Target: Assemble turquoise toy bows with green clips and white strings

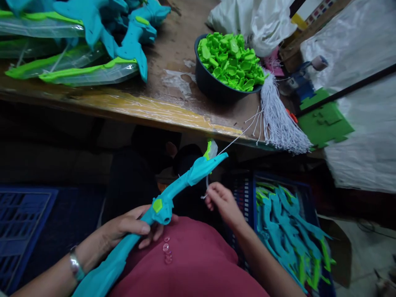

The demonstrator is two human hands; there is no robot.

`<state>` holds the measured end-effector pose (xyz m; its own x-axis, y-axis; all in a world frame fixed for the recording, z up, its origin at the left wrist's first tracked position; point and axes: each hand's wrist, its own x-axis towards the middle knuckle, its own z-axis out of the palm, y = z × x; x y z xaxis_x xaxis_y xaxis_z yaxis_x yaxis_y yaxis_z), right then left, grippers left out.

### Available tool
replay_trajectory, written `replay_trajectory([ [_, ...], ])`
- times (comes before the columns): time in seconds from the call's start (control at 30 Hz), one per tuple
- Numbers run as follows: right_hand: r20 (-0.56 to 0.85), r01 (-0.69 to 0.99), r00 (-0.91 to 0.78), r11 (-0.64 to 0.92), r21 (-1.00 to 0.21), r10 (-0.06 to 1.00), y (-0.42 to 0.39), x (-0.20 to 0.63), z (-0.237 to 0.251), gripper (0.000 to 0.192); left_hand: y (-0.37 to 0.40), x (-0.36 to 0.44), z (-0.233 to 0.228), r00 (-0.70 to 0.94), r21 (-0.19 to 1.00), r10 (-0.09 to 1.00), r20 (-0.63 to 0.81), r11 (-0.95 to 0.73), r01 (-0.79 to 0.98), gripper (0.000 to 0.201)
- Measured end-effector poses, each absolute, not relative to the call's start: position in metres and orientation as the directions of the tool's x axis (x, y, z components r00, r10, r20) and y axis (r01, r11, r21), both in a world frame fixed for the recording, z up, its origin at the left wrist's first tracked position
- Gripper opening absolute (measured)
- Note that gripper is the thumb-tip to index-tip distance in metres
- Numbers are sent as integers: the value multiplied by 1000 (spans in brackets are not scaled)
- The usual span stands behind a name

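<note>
My left hand (131,229) grips the middle of a long teal plastic toy bow (168,198) that slants up to the right over my lap. A green tip sits at its upper end (209,149). My right hand (223,203) pinches a thin white string (206,183) just below that end. The string runs up toward a bundle of white strings (278,117) lying over the table edge.
On the wooden table (154,109) stand a dark bowl (210,84) of small green plastic parts and a pile of teal bows in clear bags (93,37). A blue crate (247,194) of teal bows sits at my right, another blue crate (21,218) at my left.
</note>
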<state>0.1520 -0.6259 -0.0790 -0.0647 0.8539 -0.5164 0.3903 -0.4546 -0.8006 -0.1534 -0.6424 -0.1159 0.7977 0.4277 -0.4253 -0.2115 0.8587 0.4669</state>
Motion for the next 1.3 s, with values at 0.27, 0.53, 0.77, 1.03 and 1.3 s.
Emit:
replay_trajectory([
  [0.27,-606,236,-593,-605,-761,530,-653,98,-119,25,-647,-131,-124,720,504,536,-440,811,-296,43],
  [0.53,-604,-184,-504,-760,-623,617,-624,69,-159,44,-650,-157,-126,754,510,463,-466,837,-199,36],
  [0.77,-531,-573,-140,-505,-645,836,-563,76,-166,26,-675,-192,-121,800,553,235,-552,822,140,56],
  [1.03,-380,-446,324,-215,-869,866,-514,175,-151,37,-666,-226,-118,651,651,299,-698,643,403,72],
  [1.3,-176,-80,394,-157,-984,902,-522,210,-130,36,-687,-225,-153,346,711,649,-677,455,536,83],
])
